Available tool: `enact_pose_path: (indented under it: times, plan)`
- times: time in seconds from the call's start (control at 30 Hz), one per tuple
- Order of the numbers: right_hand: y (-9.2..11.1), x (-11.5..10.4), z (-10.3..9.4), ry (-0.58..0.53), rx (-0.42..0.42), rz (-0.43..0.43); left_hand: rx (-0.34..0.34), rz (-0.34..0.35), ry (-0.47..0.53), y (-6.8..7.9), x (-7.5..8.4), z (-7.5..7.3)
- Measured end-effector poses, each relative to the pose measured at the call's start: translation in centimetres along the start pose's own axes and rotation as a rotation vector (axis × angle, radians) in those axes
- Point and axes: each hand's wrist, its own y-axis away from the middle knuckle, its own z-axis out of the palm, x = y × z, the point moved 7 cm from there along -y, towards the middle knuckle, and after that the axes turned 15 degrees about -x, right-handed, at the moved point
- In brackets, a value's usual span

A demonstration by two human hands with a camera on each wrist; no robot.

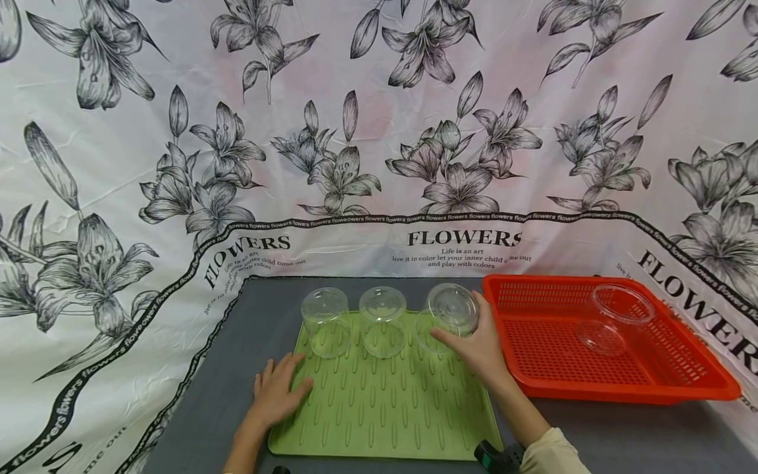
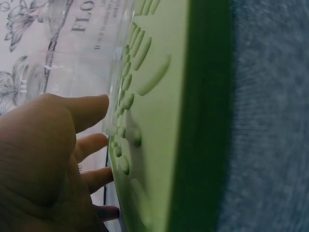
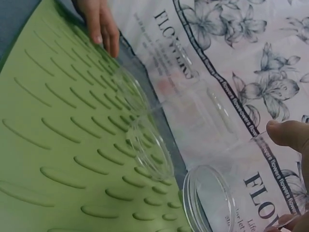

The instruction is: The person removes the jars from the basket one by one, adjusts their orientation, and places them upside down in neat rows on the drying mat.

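Note:
Three clear plastic containers stand in a row along the back of the green ridged mat (image 1: pixel 385 415): a left one (image 1: pixel 326 322), a middle one (image 1: pixel 382 322) and a right one (image 1: pixel 451 308). My right hand (image 1: pixel 482 345) holds the right container, thumb on its near side and fingers on its far right side. In the right wrist view, that container's rounded edge (image 3: pixel 208 198) is at the mat's back border. My left hand (image 1: pixel 277 390) is at the mat's left edge, fingers spread and relaxed, holding nothing; the left wrist view shows its fingertips (image 2: pixel 99 178) beside the edge.
A red slotted plastic basket (image 1: pixel 598 390) stands right of the mat on the grey table (image 1: pixel 237 342). Inside it is another clear container (image 1: pixel 622 306). A white curtain (image 1: pixel 355 164) printed with flowers hangs behind and along the sides.

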Motion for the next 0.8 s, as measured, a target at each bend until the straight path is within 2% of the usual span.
enact_pose_path:
  times: [0.27, 0.8]
  plan:
    - [-1.2, 0.9, 0.5, 0.052, -0.016, 0.038, -0.033, -0.019, -0.004, 0.0, -0.2, 0.1]
    - [-2.8, 2.2, 1.1, 0.17, -0.034, 0.092, -0.043, -0.014, -0.003, 0.2, 0.0, 0.0]
